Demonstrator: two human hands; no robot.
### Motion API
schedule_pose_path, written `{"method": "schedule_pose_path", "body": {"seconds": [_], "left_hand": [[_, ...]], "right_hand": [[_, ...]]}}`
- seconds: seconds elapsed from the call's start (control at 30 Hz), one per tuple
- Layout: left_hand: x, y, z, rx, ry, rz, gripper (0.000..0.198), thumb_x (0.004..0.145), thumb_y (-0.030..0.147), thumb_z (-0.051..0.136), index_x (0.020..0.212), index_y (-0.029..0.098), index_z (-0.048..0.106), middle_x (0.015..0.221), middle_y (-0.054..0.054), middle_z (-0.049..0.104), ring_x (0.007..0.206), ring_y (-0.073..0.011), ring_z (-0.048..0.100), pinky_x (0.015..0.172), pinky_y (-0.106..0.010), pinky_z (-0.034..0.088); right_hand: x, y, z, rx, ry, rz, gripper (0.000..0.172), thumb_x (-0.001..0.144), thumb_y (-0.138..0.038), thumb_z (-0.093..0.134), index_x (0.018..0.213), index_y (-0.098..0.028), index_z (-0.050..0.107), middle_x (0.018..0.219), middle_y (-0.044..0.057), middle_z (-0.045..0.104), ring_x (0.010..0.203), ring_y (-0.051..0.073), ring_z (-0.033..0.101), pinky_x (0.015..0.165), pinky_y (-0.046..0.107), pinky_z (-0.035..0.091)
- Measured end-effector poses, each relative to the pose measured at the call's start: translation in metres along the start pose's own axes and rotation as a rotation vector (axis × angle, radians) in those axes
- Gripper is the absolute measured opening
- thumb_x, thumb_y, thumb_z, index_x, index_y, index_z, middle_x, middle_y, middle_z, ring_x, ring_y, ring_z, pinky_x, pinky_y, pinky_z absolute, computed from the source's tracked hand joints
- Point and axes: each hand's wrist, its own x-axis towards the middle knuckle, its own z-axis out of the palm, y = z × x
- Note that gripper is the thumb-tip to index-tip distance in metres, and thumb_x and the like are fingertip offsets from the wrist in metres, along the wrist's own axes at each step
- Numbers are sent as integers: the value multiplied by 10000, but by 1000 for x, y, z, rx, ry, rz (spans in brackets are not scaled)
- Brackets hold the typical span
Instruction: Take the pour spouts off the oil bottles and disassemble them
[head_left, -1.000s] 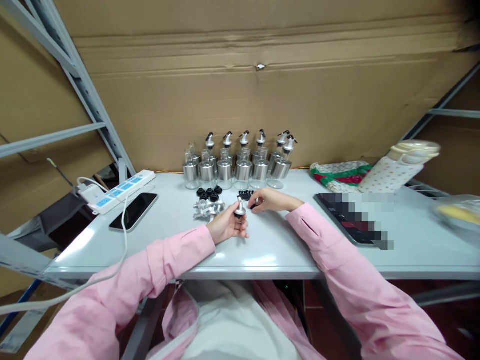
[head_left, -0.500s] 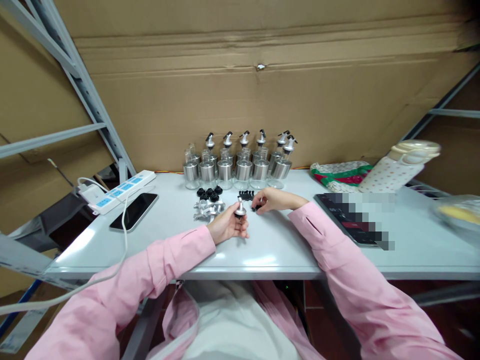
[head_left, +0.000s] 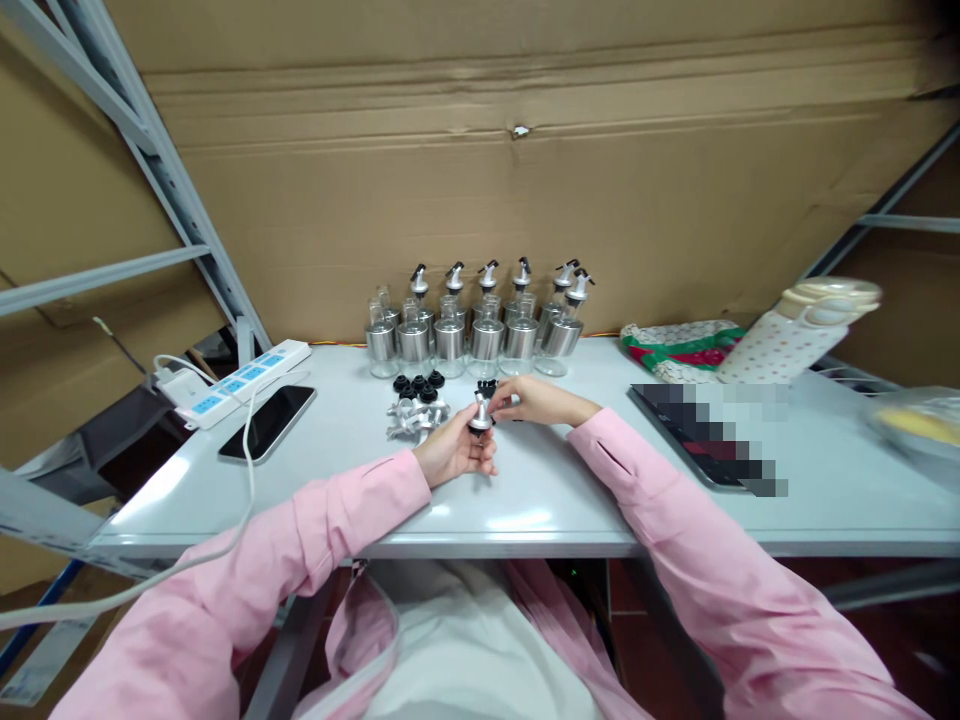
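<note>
My left hand (head_left: 459, 448) holds a silver pourer top (head_left: 481, 418) with a dark base upright above the table. Beside it, my right hand (head_left: 529, 402) has its thumb and forefinger pinched close to the spout; whatever they hold is too small to make out. Small black parts (head_left: 487, 386) lie just behind the right hand, partly covered by it. To the left of them are several black stoppers (head_left: 420, 385) and a pile of silver pourer tops (head_left: 417, 420).
Glass bottles with steel bands (head_left: 450, 342) stand in rows at the back, several with pourers. At left lie a phone (head_left: 268, 424) and a power strip (head_left: 247, 382). A tablet (head_left: 682, 440), a patterned cloth (head_left: 675, 350) and a dotted tumbler (head_left: 795, 335) are at right.
My right hand has moved left from the small black parts on the table to the pourer top. The left hand stays in place, holding the pourer top.
</note>
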Motion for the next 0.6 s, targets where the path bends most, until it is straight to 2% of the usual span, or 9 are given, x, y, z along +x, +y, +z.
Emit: {"method": "schedule_pose_path", "body": {"seconds": [0.33,0.5,0.6], "left_hand": [[1,-1,-1,3,-9,8,472,843,588,294,704,161,439,521,23,494,442,-113,491,641,-294,455],[1,0,0,-6,3,3,465,881,530,231,705,157,447,518,18,492,434,-113,490,638,-295,457],[0,0,0,-4,-3,5,469,867,555,265,707,155,451,526,17,493,442,-111,492,647,-293,459]], "right_hand": [[6,-6,12,-5,-1,-67,120,729,-199,620,800,-140,696,802,56,615,721,143,550,696,251,415],[4,-12,10,-31,37,-41,91,680,-125,605,751,-129,662,778,44,615,716,140,535,682,243,405],[2,-16,6,-36,53,-20,105,651,-103,588,738,-133,639,775,36,620,722,144,534,681,242,398]]}}
